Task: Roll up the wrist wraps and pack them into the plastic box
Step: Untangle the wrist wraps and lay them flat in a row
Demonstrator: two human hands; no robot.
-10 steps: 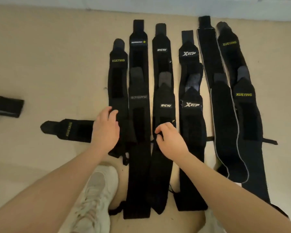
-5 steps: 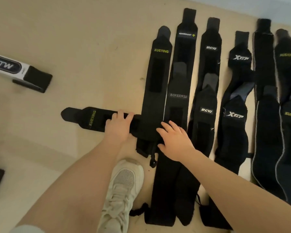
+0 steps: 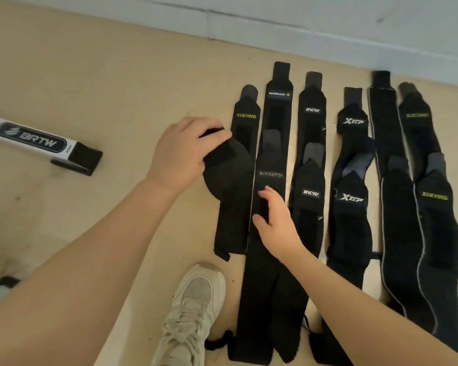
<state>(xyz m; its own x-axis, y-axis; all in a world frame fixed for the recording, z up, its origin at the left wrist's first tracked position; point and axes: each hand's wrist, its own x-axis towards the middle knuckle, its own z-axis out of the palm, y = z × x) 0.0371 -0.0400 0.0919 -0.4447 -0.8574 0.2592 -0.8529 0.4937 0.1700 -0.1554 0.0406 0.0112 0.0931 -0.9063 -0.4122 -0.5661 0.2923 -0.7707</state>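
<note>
Several black wrist wraps lie side by side in a row on the beige floor, among them a Xueying wrap [image 3: 245, 143], a Bokeersi wrap [image 3: 271, 175] and two Xtep wraps [image 3: 351, 199]. My left hand [image 3: 183, 151] grips the folded end of a black wrap [image 3: 226, 173] at the left of the row, lifted and bent over. My right hand [image 3: 275, 220] rests with relaxed fingers on the Bokeersi wrap, holding nothing. No plastic box is in view.
A white and black BRTW wrap [image 3: 45, 143] lies apart at the left. My white sneaker [image 3: 193, 313] stands on the floor below the wraps. A pale wall [image 3: 302, 19] runs along the far edge of the floor.
My left hand has picked up the end of the wrap that lay sideways and folded it toward the row. My right hand shifted onto the Bokeersi wrap. The view tilted up.
</note>
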